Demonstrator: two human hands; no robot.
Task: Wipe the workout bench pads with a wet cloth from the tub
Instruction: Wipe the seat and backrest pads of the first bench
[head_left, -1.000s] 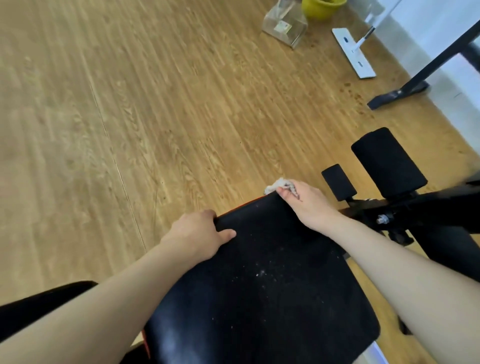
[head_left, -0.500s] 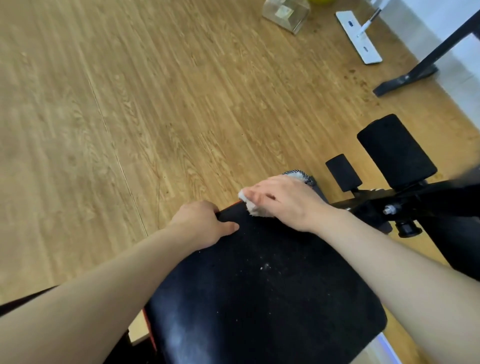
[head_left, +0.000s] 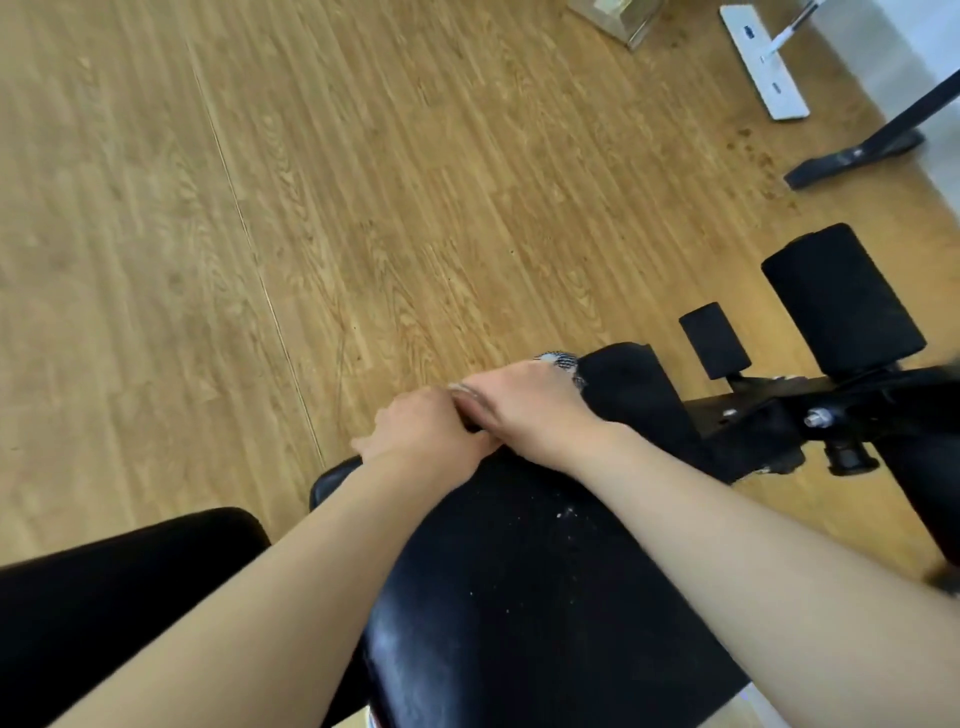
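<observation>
1. We see the 2 hands together at the far edge of the black seat pad. The fingertips of the right hand touch the knuckles of the left.
2. The left hand lies back up, its fingers curled over the far left corner of the seat pad, gripping it.
3. The right hand lies palm down just right of the left hand. Its fingers stretch fairly straight toward the left hand and press the cloth onto the pad's edge. Blur softens the fingertips.
4. The cloth is almost wholly hidden under the right hand. Only a grey-and-white patterned bit pokes out just beyond the knuckles.
5. From the hands the seat pad runs back toward us under both forearms. White specks lie on it just this side of the right wrist.
6. Just beyond the right hand, beside the showing bit of cloth, sits a second pad, also black.
7. Right of the right hand runs the black metal frame with a bolt.
8. Beyond the frame stand 2 foam rollers. The small roller is nearer the hand and the large roller is farther right.
9. Left of the left forearm we see a leg in black.
10. Well beyond the hands, on the wooden floor, lie a clear container, a white mop head and a black stand foot.
</observation>
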